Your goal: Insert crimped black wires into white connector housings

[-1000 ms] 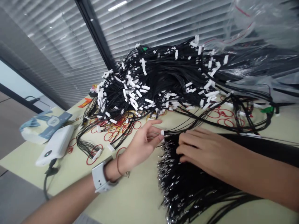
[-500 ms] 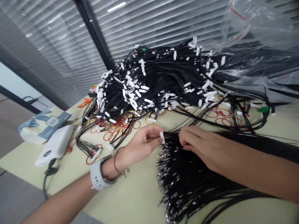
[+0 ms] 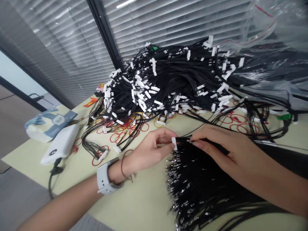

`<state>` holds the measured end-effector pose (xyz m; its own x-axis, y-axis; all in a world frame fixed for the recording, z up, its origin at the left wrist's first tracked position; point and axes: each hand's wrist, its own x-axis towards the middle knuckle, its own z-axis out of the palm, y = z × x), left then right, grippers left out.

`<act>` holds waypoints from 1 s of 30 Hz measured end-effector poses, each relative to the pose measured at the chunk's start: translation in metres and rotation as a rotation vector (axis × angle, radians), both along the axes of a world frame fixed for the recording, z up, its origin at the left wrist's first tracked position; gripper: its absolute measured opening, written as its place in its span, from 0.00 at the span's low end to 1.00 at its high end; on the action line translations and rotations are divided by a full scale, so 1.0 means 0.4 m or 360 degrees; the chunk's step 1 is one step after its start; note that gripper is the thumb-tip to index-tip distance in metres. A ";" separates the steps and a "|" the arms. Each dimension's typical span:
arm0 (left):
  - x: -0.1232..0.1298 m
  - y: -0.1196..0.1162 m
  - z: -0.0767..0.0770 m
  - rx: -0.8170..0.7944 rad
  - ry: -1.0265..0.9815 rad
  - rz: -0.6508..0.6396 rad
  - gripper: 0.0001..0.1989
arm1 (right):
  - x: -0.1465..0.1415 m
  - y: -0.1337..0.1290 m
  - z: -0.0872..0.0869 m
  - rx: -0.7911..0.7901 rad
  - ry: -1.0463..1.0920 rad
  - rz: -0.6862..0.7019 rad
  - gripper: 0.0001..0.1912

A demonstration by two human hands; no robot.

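The left hand [image 3: 154, 148] pinches a small, white, rectangular plastic connector [image 3: 174, 143]; the right hand [image 3: 240, 150] clamps a thin, black, silver-tipped wire [image 3: 190, 141] nearby.

My left hand [image 3: 154, 149] has room to slide back toward me over bare bench [image 3: 134, 202]. Ahead, a big heap of cords [image 3: 178, 77] blocks the way, with blinds [image 3: 154, 22] behind. Black wires [image 3: 207, 179] fill the space under my right hand [image 3: 223, 147]. Far left, the power bank [image 3: 61, 144] gets in the way.
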<state>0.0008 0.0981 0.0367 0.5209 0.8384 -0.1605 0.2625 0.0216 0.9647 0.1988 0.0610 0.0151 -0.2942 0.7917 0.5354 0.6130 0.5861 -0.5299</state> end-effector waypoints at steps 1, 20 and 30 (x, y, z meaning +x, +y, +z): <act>0.000 0.000 0.000 0.0010 0.0001 -0.0009 0.06 | 0.000 -0.001 0.000 0.0010 -0.0008 -0.0002 0.10; 0.005 -0.001 -0.002 -0.0013 0.0007 -0.0022 0.06 | -0.001 0.005 0.001 -0.0354 0.0028 -0.0215 0.14; -0.001 0.001 -0.005 -0.0009 0.0070 -0.0009 0.07 | -0.007 -0.001 -0.007 -0.0340 -0.0042 -0.0103 0.15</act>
<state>0.0002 0.0984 0.0346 0.5180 0.8344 -0.1881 0.3049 0.0253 0.9520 0.1959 0.0605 0.0123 -0.2506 0.9041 0.3462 0.6610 0.4210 -0.6211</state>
